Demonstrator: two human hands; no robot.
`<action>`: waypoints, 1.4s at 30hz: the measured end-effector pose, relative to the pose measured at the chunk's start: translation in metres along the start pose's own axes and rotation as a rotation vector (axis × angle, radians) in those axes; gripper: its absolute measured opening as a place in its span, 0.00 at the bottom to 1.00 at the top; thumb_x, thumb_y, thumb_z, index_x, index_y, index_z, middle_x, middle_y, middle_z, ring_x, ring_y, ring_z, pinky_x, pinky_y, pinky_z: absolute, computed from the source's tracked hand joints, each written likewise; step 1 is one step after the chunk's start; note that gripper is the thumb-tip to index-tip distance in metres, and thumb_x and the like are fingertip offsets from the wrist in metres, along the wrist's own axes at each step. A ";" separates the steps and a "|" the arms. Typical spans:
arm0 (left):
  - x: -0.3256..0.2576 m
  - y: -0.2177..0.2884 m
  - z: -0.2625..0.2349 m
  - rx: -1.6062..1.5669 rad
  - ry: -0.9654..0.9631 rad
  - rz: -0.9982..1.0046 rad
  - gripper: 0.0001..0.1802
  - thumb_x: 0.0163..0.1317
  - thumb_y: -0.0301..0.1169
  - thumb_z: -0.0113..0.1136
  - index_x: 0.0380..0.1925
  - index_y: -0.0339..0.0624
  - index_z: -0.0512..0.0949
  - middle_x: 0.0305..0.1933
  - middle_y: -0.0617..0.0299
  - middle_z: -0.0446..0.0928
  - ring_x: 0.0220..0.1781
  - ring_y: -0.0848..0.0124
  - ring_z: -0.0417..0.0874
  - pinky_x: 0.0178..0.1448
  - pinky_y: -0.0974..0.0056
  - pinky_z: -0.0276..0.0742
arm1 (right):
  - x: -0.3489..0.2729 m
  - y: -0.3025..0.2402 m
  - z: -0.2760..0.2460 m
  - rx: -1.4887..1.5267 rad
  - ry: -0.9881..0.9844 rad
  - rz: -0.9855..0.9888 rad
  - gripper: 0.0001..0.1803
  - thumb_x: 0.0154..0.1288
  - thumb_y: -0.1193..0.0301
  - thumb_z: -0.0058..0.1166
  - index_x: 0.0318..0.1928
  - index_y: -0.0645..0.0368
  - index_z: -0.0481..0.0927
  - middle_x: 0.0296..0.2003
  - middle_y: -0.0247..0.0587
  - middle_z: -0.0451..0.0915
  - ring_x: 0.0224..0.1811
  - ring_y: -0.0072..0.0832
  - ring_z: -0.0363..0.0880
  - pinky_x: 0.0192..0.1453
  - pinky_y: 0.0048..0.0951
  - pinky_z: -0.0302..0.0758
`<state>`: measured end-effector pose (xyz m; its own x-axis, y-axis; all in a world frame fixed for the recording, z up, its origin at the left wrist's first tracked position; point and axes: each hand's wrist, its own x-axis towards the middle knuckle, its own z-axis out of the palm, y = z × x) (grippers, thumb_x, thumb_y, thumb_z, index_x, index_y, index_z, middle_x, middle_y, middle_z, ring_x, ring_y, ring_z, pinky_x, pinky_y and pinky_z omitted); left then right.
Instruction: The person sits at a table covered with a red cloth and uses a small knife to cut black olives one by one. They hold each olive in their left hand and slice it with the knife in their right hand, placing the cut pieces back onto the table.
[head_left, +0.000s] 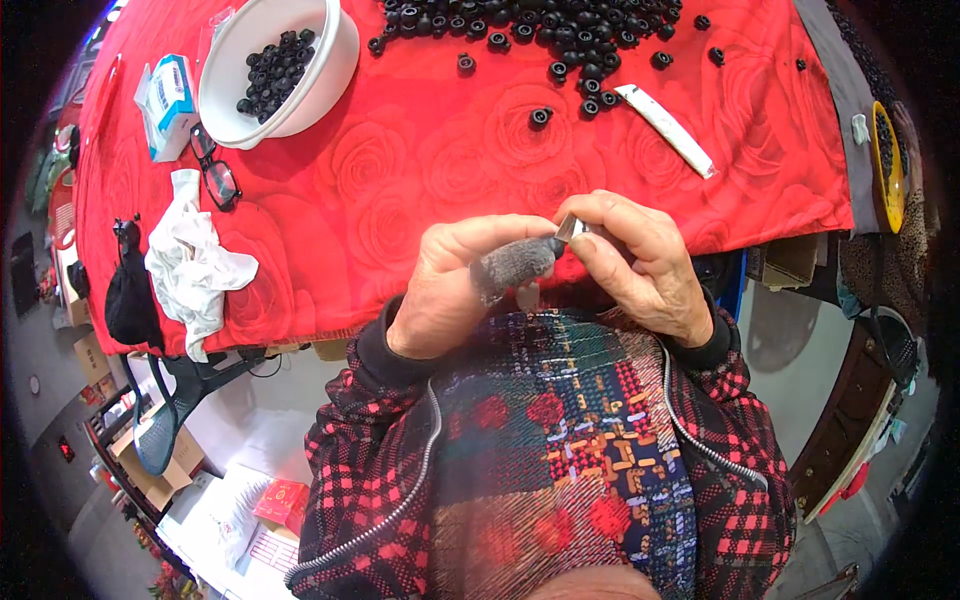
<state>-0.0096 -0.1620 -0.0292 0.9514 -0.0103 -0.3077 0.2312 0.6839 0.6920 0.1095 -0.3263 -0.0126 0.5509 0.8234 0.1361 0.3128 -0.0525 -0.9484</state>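
Note:
Both my hands meet in front of me, above the near edge of the red cloth. My left hand (440, 285) pinches a small round black part (559, 246), mostly hidden by the fingers. A worn grey sleeve (512, 270) covers one finger of that hand. Between thumb and fingertips, my right hand (640, 262) grips a small flat metal blade (571, 227), its edge against the black part. Many loose black parts (590, 40) of round, hollow shape lie heaped at the far side of the table, a few strewn nearer, such as one black part (540, 119).
A white basin (335, 75) with black parts inside stands far left, beside a blue-and-white tissue pack (170, 105) and eyeglasses (218, 180). A white cloth (190, 260) and black bag (130, 290) lie left. A white strip (665, 130) rests right; a yellow bowl (896, 190) sits beyond.

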 end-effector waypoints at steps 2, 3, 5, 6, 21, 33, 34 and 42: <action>0.000 0.000 0.000 -0.039 -0.008 -0.020 0.13 0.64 0.27 0.56 0.47 0.33 0.77 0.35 0.62 0.78 0.30 0.77 0.78 0.35 0.73 0.74 | 0.000 0.000 -0.002 0.018 -0.016 0.017 0.08 0.62 0.76 0.52 0.41 0.66 0.76 0.30 0.45 0.77 0.31 0.35 0.79 0.35 0.30 0.72; 0.000 0.000 0.000 -0.065 -0.010 -0.027 0.13 0.64 0.27 0.56 0.47 0.33 0.77 0.35 0.62 0.78 0.30 0.77 0.78 0.35 0.73 0.74 | 0.000 0.000 -0.002 0.027 -0.024 0.026 0.08 0.62 0.76 0.52 0.41 0.65 0.76 0.30 0.45 0.77 0.31 0.34 0.78 0.35 0.29 0.72; 0.001 0.000 0.001 -0.118 -0.019 -0.040 0.13 0.64 0.27 0.56 0.47 0.33 0.77 0.34 0.62 0.78 0.30 0.77 0.78 0.35 0.72 0.75 | 0.000 0.003 -0.001 0.023 -0.007 -0.006 0.08 0.62 0.77 0.52 0.41 0.65 0.76 0.30 0.45 0.77 0.30 0.33 0.78 0.33 0.29 0.71; 0.001 0.000 0.001 -0.110 -0.019 -0.040 0.13 0.64 0.27 0.56 0.48 0.33 0.77 0.34 0.62 0.78 0.30 0.76 0.78 0.35 0.72 0.75 | 0.000 0.004 0.000 0.022 0.001 -0.023 0.08 0.62 0.77 0.52 0.41 0.65 0.76 0.29 0.44 0.77 0.29 0.33 0.78 0.33 0.29 0.71; 0.002 -0.003 -0.004 -0.112 -0.014 -0.077 0.16 0.62 0.29 0.58 0.48 0.32 0.76 0.35 0.58 0.78 0.28 0.71 0.80 0.31 0.69 0.76 | 0.001 0.002 -0.004 -0.027 -0.050 -0.008 0.09 0.59 0.78 0.52 0.41 0.65 0.76 0.28 0.45 0.76 0.27 0.34 0.76 0.30 0.29 0.70; 0.002 -0.003 -0.006 -0.107 -0.028 -0.087 0.18 0.62 0.32 0.58 0.48 0.31 0.75 0.35 0.59 0.78 0.31 0.72 0.80 0.31 0.68 0.76 | 0.005 0.001 -0.008 -0.019 -0.125 0.000 0.07 0.60 0.77 0.52 0.38 0.66 0.76 0.29 0.46 0.77 0.30 0.38 0.78 0.34 0.32 0.73; 0.003 -0.003 -0.007 -0.107 -0.026 -0.105 0.18 0.62 0.32 0.58 0.48 0.31 0.75 0.35 0.59 0.78 0.32 0.72 0.80 0.32 0.68 0.76 | 0.005 0.002 -0.009 -0.024 -0.132 -0.009 0.07 0.60 0.77 0.52 0.38 0.66 0.76 0.29 0.46 0.77 0.31 0.39 0.78 0.34 0.32 0.73; 0.004 -0.003 -0.010 -0.207 -0.045 -0.190 0.19 0.59 0.32 0.61 0.48 0.31 0.75 0.38 0.60 0.78 0.36 0.73 0.80 0.34 0.69 0.76 | 0.005 0.019 -0.008 0.018 -0.122 -0.116 0.09 0.59 0.76 0.52 0.39 0.66 0.76 0.25 0.40 0.73 0.23 0.29 0.72 0.27 0.27 0.66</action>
<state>-0.0086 -0.1568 -0.0390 0.9044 -0.1816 -0.3861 0.3638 0.8011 0.4753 0.1241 -0.3277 -0.0274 0.4136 0.8858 0.2104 0.3540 0.0565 -0.9335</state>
